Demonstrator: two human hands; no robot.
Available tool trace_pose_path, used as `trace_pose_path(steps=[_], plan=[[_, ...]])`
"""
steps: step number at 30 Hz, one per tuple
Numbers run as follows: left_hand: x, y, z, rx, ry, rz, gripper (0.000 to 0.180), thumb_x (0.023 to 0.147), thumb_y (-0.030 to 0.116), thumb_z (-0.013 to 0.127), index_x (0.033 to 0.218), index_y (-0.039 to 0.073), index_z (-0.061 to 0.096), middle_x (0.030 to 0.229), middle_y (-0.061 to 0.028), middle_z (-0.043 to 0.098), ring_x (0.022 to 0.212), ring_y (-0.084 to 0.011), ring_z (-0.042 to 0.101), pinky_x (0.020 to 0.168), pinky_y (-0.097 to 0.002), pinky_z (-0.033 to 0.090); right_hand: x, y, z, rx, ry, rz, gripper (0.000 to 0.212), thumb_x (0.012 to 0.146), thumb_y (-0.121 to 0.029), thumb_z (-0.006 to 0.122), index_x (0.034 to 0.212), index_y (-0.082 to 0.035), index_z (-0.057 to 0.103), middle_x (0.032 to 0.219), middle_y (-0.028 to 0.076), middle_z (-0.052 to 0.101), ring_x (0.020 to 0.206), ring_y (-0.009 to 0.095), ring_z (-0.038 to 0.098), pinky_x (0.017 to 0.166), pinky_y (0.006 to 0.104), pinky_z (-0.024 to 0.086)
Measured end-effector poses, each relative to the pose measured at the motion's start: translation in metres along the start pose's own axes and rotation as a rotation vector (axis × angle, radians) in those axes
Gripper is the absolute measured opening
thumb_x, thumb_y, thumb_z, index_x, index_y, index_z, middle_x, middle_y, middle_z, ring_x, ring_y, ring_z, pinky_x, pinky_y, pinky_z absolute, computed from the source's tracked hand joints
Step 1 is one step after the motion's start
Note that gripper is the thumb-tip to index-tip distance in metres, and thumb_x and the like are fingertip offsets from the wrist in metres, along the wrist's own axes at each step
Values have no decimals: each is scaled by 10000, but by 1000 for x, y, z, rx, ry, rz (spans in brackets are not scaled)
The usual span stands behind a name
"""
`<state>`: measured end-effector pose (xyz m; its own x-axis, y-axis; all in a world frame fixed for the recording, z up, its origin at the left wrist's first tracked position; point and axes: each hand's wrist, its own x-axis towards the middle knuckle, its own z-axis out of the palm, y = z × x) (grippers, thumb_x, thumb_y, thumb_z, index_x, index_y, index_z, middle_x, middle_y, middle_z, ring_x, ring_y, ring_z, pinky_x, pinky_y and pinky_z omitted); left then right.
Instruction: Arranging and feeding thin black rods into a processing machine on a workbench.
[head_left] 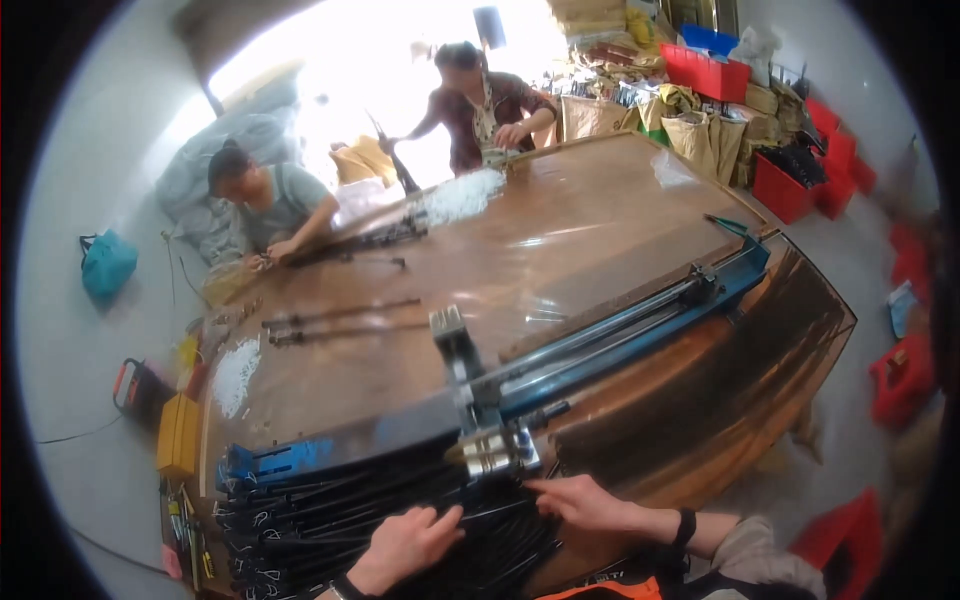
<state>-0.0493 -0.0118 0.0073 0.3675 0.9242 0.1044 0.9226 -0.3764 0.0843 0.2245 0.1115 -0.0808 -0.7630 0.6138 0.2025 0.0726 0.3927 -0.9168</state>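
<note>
My left hand point(412, 545) is closed, fingers curled, over a pile of long thin black rods point(340, 525) with small white loops at their left ends. A thin shiny rod point(495, 512) runs between my two hands, and the left fingers appear to grip its left end. My right hand point(585, 502) pinches near its right end, just below a metal clamp block point(500, 455). That block sits on a long blue bench jig point(600, 375) with steel rails. The exact finger contact is small and partly hidden.
Across the brown table point(570, 215), one person point(270, 200) sits bent over and another point(480, 110) stands holding dark rods. White small parts point(237, 378) lie heaped at the left. A yellow box point(178, 435) stands at the left edge; red crates point(785, 188) stand at the right.
</note>
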Motion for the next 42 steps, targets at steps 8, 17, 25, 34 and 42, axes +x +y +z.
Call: trace_pose_path(steps=[8, 17, 25, 34, 42], plan=[[50, 31, -16, -24, -269, 134, 325, 905, 281, 657, 1223, 219, 621, 631, -13, 513, 552, -228, 596, 445, -352, 460, -21, 6, -17, -689, -197, -356, 757, 724, -96, 625, 1415, 90, 381, 876, 128, 592, 809, 296, 581, 638, 379, 535], [119, 18, -61, -12, 8, 61, 352, 905, 146, 619, 1243, 47, 616, 934, -199, 628, 826, -387, 621, 725, -440, 511, -34, 65, -140, -576, 310, 276, 713, 910, -360, 634, 1486, -52, 347, 835, 170, 604, 727, 308, 636, 676, 393, 535], [183, 34, -71, 32, -16, 94, 412, 871, 66, 575, 1282, 48, 590, 993, -208, 638, 866, -411, 626, 752, -459, 524, -17, 86, -203, -485, 645, -431, 626, 918, -322, 627, 1468, -131, 396, 737, 128, 639, 655, 310, 655, 678, 378, 558], [214, 27, -41, 131, -78, 281, 493, 849, 6, 516, 1335, 76, 560, 1099, -210, 646, 943, -402, 636, 779, -443, 541, 7, 112, -206, -859, 709, -230, 572, 896, -249, 651, 1403, -86, 444, 729, 98, 621, 674, 264, 655, 648, 381, 533], [180, 3, -56, -63, 88, 165, 463, 885, 63, 564, 1346, 104, 569, 1106, -215, 649, 916, -396, 641, 747, -447, 538, 14, 37, -160, -169, 622, -291, 298, 966, -309, 594, 1137, -67, 638, 733, 93, 598, 605, 234, 580, 585, 317, 483]])
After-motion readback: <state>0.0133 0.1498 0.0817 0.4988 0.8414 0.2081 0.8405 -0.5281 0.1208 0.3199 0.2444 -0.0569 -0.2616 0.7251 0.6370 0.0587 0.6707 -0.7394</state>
